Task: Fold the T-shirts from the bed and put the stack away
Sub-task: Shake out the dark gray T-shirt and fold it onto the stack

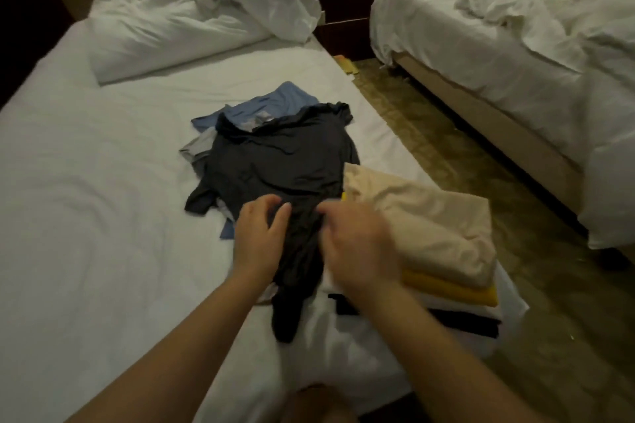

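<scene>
Both bare forearms reached forward from six o'clock, wrists bent downward. The left hand (259,244) grasped the crumpled dark charcoal T-shirt (281,161), its thumb and curled fingers pinching a bunched ridge of cloth at the shirt's near end. The right hand (357,251), motion-blurred, curled its fingers into the same ridge just at three o'clock of the left. The shirt lay mid-way along the white-sheeted bed (86,199), over a loose blue T-shirt (271,103) showing at twelve o'clock and a pale grey garment (199,148) at ten. At four o'clock of it sat a folded stack (453,292), topped by a beige fabric (422,216). A rumpled white duvet (192,3) lay at eleven o'clock.
</scene>
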